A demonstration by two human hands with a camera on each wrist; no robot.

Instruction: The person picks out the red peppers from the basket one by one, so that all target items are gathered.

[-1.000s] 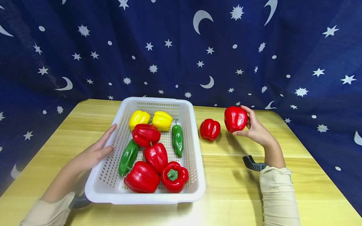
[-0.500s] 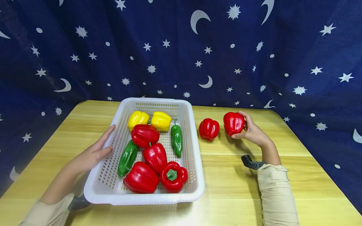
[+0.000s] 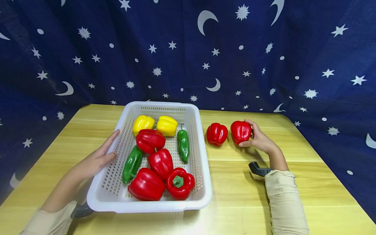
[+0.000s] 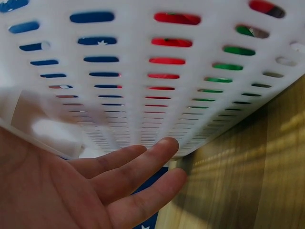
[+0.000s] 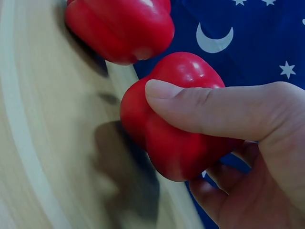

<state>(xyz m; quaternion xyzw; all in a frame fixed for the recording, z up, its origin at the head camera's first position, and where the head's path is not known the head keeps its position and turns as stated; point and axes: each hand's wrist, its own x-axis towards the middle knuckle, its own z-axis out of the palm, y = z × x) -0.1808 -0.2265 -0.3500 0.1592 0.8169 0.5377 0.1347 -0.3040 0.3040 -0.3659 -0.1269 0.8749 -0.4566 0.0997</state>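
right hand (image 3: pixel 259 138) grip: holding red pepper (image 3: pixel 241 132) | pepper on bench (image 3: pixel 293 182), at 9 o'clock of palm | second pepper (image 3: pixel 216 133) just beside, 9 o'clock | left hand (image 3: pixel 97 159) flat on basket (image 3: pixel 202 182)

Peppers, basket and hands, counted

Six red peppers in all: four lie in the basket (image 3: pixel 202 182), at (image 3: pixel 150 140), (image 3: pixel 161 163), (image 3: pixel 146 184) and (image 3: pixel 180 182), and two are outside it on the table (image 3: pixel 235 192), one standing alone (image 3: pixel 216 134) and one in the right hand (image 3: pixel 258 138), marked (image 3: pixel 240 132). Two yellow peppers, (image 3: pixel 143 123) and (image 3: pixel 166 125), sit side by side at the far end of the basket. Two green peppers, (image 3: pixel 132 164) and (image 3: pixel 183 145), lie in it as well. That makes eight peppers inside and ten altogether. One white basket, one wooden table, two hands: the left hand (image 3: pixel 97 160) and the right.
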